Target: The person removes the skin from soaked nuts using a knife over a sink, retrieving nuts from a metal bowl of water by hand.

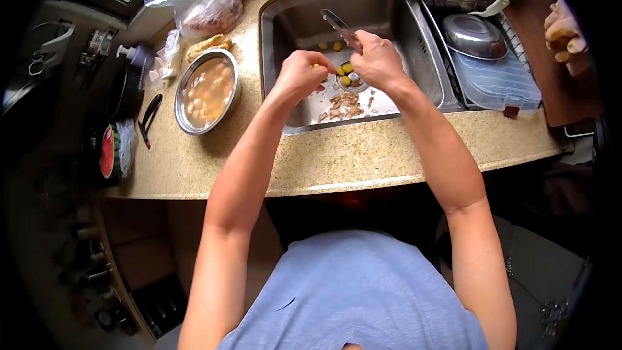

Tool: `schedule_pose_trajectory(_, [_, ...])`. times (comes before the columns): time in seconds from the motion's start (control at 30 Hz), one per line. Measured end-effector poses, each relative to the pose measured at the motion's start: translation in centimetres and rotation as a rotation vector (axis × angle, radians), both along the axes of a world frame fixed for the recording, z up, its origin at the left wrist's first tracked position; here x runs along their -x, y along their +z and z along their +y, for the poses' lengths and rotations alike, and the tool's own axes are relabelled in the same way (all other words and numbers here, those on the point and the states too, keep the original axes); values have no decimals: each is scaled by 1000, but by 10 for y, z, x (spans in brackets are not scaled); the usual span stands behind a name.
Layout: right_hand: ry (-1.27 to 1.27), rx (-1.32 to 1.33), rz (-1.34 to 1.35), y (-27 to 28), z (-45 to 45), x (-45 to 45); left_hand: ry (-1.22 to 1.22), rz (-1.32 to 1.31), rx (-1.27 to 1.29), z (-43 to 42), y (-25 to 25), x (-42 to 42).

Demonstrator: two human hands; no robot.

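Over the sink (414,84), my right hand (377,63) is closed around the handle of a knife (338,25), its blade pointing up and to the left. My left hand (302,75) is beside it with the fingers pinched together. A bit of yellow shows at those fingertips, too small to name. Below the hands, several yellow pieces (346,81) lie in and around the drain strainer (353,88). Brown peelings (345,106) are scattered on the sink floor near its front wall.
Left of the sink stands a metal bowl (235,94) of cloudy liquid with round pale pieces. A black-handled peeler-like tool (150,120) lies beside it. Plastic bags (206,10) sit behind. At right, a rack holds a metal lid (475,37) and a clear plastic box (495,81).
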State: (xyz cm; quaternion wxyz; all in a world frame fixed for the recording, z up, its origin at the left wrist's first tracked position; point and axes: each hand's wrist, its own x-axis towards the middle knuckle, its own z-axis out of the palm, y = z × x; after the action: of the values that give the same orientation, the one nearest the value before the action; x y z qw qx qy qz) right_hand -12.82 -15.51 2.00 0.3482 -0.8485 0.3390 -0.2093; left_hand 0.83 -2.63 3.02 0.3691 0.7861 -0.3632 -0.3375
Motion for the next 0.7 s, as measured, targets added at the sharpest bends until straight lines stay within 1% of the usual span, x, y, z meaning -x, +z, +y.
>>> schedule_pose_trajectory(0.03, [11, -3, -15, -1, -2, -1, -3, -92, -116, -14, 2, -1])
schedule_pose_trajectory(0.07, [29, -3, -24, -3, -4, -1, -18, -131, -180, -27, -8, -6])
schedule_pose_trajectory(0.1, [44, -4, -28, -5, -4, -1, -37, -166, -246, -36, -30, -13])
schedule_pose_trajectory(0.17, [4, -24, -44, -3, -4, -2, 112, -163, -255, -56, -67, -26])
schedule_pose_trajectory(0.2, [0, -62, -21, 0, -3, -2, 113, -208, -265, -63, -87, -38])
schedule_pose_trajectory(0.23, [-3, -101, 1, 3, -3, -1, 107, -214, -260, -71, -110, -48])
schedule_pose_trajectory(0.27, [3, -46, -34, 3, -3, 0, 190, -151, -292, -81, -130, -59])
schedule_pose_trajectory(0.3, [29, -49, -84, -2, -5, -1, 289, -88, -325, -83, -138, -67])
schedule_pose_trajectory(0.37, [48, -8, -105, 1, -3, -1, 297, -183, -338, -82, -127, -59])
schedule_pose_trajectory(0.43, [36, -4, -109, 5, -1, -1, 230, -329, -318, -80, -111, -59])
schedule_pose_trajectory(0.47, [13, -2, -141, 5, 1, -2, 241, -283, -228, -78, -100, -58])
schedule_pose_trajectory(0.5, [-8, -1, -172, 3, 1, -2, 253, -238, -137, -71, -79, -53])
schedule_pose_trajectory(0.53, [15, 12, -202, 0, -1, -2, 215, -279, -39, -61, -61, -51])
schedule_pose_trajectory(0.57, [33, 22, -230, -3, -3, -2, 232, -233, 36, -44, -25, -38])
schedule_pose_trajectory(0.6, [28, 15, -197, 3, 0, 0, 260, -142, 132, -27, 7, -28])
schedule_pose_trajectory(0.63, [35, -14, -138, 9, 1, 0, 207, -316, 256, -12, 2, -47])
schedule_pose_trajectory(0.7, [27, 0, -98, 16, 7, 1, 164, -488, 211, 34, 46, -59])
